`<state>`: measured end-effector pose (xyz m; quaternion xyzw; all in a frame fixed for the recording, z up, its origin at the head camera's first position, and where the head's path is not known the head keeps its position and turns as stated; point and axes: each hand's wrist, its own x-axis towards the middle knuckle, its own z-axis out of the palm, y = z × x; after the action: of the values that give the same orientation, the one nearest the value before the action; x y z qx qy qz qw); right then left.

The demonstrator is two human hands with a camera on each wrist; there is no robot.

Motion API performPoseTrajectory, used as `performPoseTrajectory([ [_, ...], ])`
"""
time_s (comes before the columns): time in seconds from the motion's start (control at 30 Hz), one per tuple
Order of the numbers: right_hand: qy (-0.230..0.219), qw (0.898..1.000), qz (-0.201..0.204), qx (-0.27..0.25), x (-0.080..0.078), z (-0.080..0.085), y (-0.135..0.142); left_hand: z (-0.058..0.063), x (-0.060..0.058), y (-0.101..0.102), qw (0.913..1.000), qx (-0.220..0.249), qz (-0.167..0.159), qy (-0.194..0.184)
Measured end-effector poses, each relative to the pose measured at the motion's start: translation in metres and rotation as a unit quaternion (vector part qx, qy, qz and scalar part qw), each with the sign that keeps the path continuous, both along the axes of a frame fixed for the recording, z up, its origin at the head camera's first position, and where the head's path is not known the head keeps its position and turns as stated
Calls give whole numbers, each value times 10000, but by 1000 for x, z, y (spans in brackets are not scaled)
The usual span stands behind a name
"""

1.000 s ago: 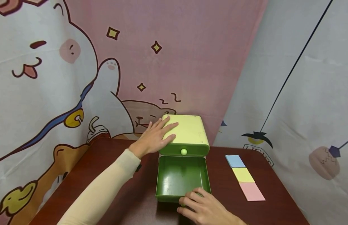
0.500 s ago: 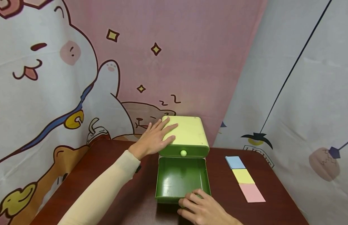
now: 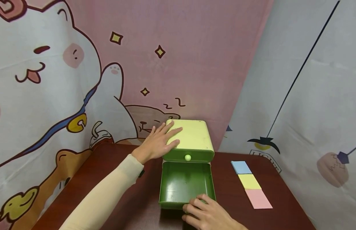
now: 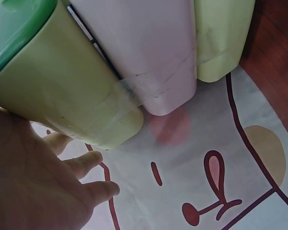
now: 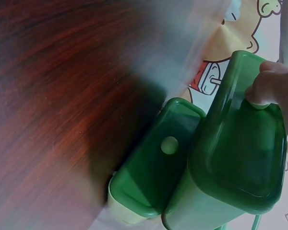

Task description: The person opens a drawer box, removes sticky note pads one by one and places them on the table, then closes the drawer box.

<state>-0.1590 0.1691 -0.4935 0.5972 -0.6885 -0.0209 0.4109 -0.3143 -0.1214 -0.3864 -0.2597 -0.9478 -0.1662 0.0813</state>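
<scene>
A small drawer cabinet [image 3: 192, 134] with a pale yellow top and green drawer fronts stands at the back of the table. My left hand [image 3: 156, 143] rests on its top left side, fingers spread. Below the shut top drawer [image 3: 173, 155], a green drawer [image 3: 185, 180] is pulled far out, and nothing shows inside it. At that drawer's front is my right hand [image 3: 209, 214], with curled fingers. The right wrist view has its fingertips pinching the drawer's round knob [image 5: 259, 104]. Beneath sits another shut drawer [image 5: 149, 167] with a pale knob [image 5: 169, 145].
Blue [image 3: 241, 167], yellow [image 3: 249, 181] and pink [image 3: 258, 198] square paper pads lie in a row right of the cabinet on the dark wooden table [image 3: 223, 191]. A cartoon-printed cloth [image 3: 200, 64] hangs behind. Yellow and pink cabinet sections [image 4: 149, 57] show from behind.
The head view has tilted up slightly, so the scene sits a little lower. Both hands and the pulled-out drawer look the same.
</scene>
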Motion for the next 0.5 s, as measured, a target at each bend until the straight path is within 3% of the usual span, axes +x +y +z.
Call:
performPoseTrajectory([
  [0.5,-135,9999,-93,1,3,7,2,0,0,0,10000,-40,10,34],
])
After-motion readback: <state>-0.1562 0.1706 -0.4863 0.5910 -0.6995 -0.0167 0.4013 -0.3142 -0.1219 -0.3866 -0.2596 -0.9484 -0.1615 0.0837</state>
